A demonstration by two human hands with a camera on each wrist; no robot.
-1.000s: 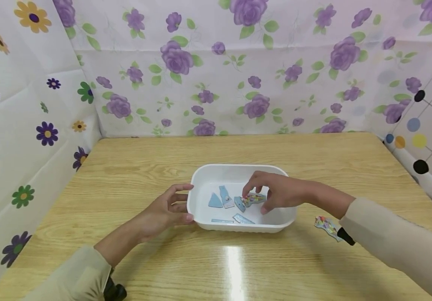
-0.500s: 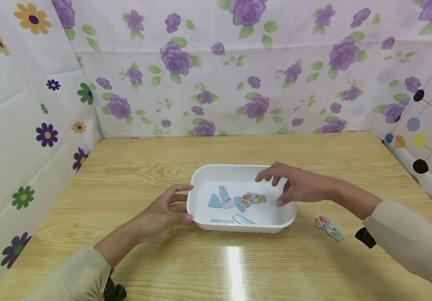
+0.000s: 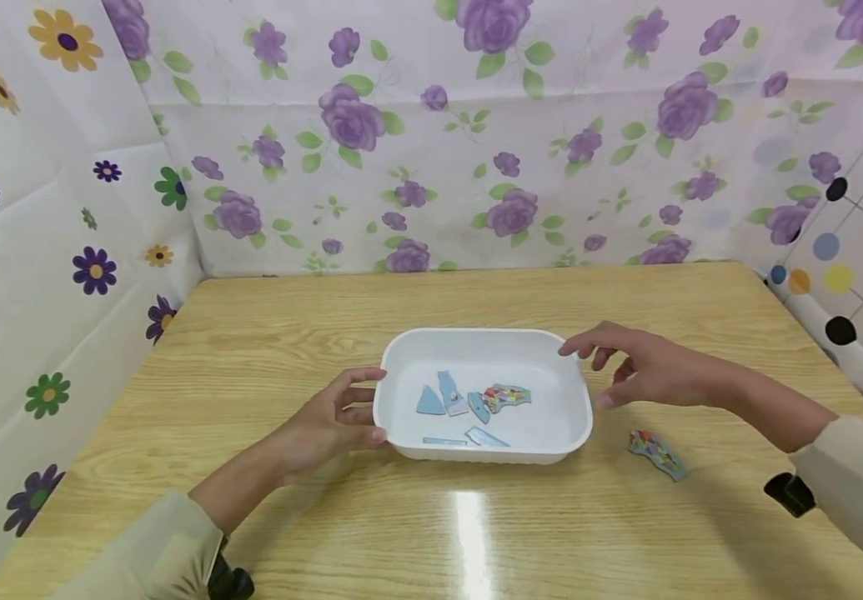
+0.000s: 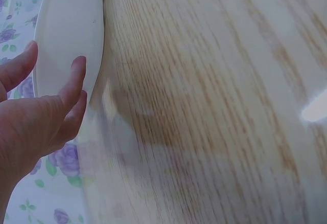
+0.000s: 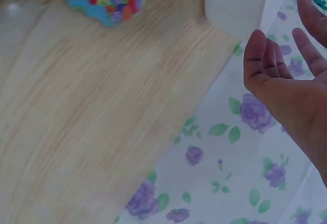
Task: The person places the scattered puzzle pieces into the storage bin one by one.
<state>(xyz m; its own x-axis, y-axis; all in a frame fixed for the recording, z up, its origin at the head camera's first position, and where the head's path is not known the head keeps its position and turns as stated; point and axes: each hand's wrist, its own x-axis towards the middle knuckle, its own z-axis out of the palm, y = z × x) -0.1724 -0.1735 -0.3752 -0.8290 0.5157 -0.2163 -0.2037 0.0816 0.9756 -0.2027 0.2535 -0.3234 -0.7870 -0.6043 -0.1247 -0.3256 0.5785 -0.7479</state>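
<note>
A white plastic tray (image 3: 476, 455) stands on the table. Inside lie several flat light-blue pieces, among them a triangular piece (image 3: 429, 401) and a long piece (image 3: 451, 392). To their right lies a multicoloured puzzle-like piece (image 3: 507, 397). My left hand (image 3: 322, 423) touches the tray's left end, index finger and thumb at the rim, fingers spread and loosely bent. My right hand (image 3: 644, 367) is at the tray's right end, fingers loosely bent and holding nothing; whether its fingertips touch the rim is unclear. A second multicoloured piece (image 3: 657, 454) lies on the table below that hand.
The wood-grain table (image 3: 288, 333) is backed by a cloth with purple roses (image 3: 353, 117). A flower-patterned cloth (image 3: 63, 275) hangs on the left and a dotted one (image 3: 862, 275) on the right. Both wrists carry a dark device, the right one (image 3: 790, 493) near the sleeve.
My right hand has moved right, from over the pieces inside the tray to its right end. The left hand, the tray and the pieces have stayed put.
</note>
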